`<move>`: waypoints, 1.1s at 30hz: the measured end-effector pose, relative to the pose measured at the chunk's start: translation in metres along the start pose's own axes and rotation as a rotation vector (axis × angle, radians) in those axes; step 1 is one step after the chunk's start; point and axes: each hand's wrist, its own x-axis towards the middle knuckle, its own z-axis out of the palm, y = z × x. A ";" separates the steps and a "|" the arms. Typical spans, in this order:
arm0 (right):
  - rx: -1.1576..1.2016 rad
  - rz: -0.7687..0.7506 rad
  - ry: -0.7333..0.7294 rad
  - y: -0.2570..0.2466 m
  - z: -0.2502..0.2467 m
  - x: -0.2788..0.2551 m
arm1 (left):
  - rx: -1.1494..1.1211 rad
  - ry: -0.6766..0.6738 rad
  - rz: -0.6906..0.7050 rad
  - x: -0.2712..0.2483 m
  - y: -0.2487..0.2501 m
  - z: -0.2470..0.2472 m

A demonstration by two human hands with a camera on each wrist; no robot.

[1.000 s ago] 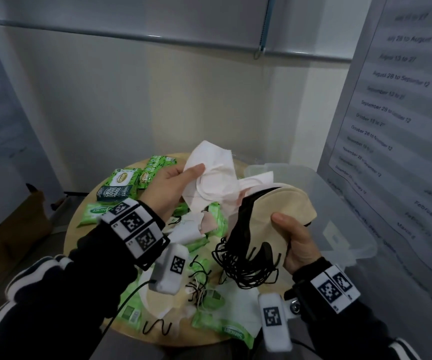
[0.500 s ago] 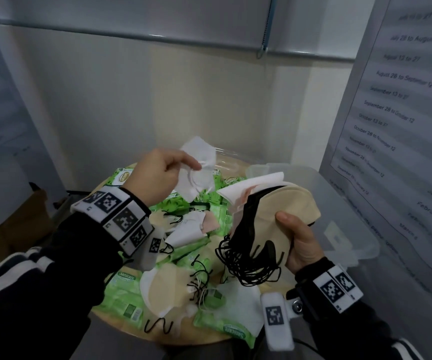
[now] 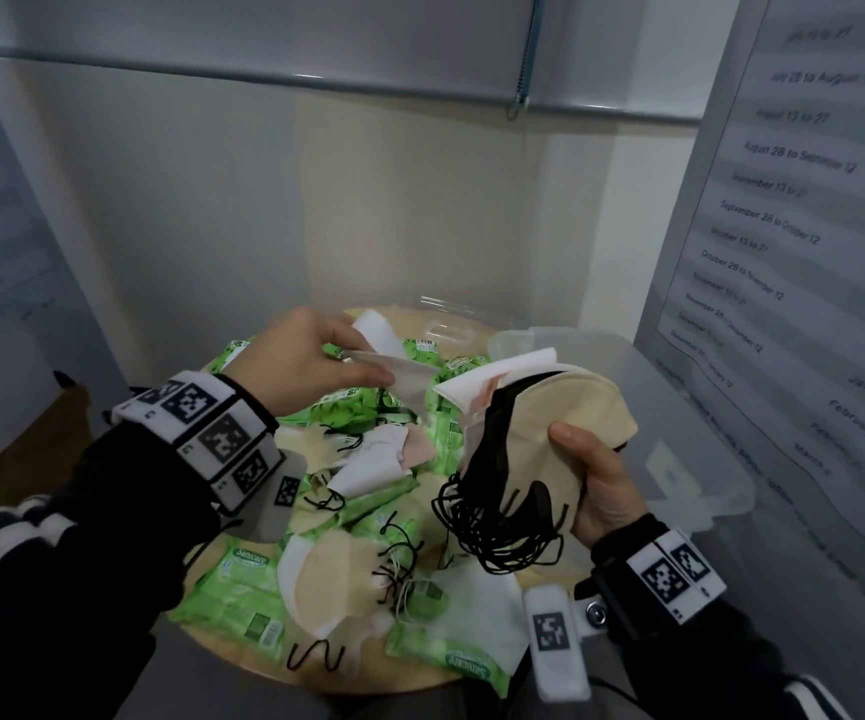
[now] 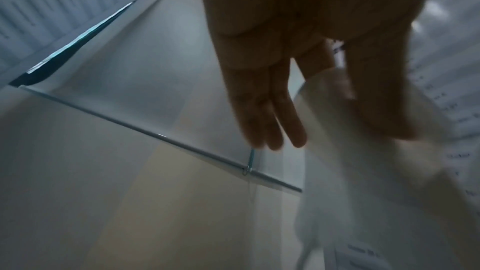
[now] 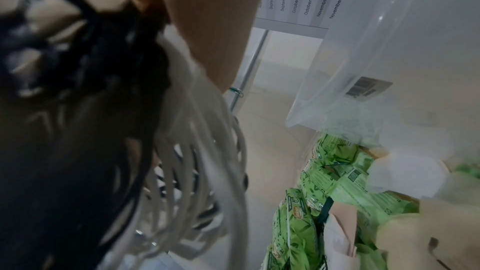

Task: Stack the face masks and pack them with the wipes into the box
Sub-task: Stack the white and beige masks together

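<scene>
Head view: right hand grips a stack of masks, thumb across the beige top one, black and white ones under it, black ear loops dangling below in a tangle. The stack is held in the air just left of the clear plastic box, which sits at the right edge of the round table. Left hand is further left of the box, above the table, pinching a single white mask between thumb and fingers; that mask's edge sits near the stack's upper corner, contact unclear. Green wipes packs and loose masks lie scattered over the table left of the box, overlapping. A schedule poster hangs on the panel behind the box. Left wrist view: blurred; the left hand has three fingers out straight, thumb and one finger on the white mask at right; box not visible here. Right wrist view: dark loops and pale loops hang close to the lens, fingers behind them, grip itself hidden. The box is at upper right, wipes packs piled directly below it.
</scene>
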 end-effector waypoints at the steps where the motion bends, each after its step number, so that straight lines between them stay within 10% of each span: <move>1: -0.002 0.001 0.003 0.000 -0.001 0.000 | -0.022 -0.048 0.037 -0.001 0.000 -0.003; 10: -0.004 0.064 -0.042 0.002 0.004 0.001 | -0.132 -0.324 0.355 -0.006 0.021 0.022; 22: -0.074 0.062 0.024 -0.004 -0.014 0.004 | -0.679 0.188 0.026 -0.001 0.014 0.010; 33: -0.347 -0.038 0.357 0.008 -0.014 0.018 | -1.015 0.159 -0.125 -0.001 0.027 -0.005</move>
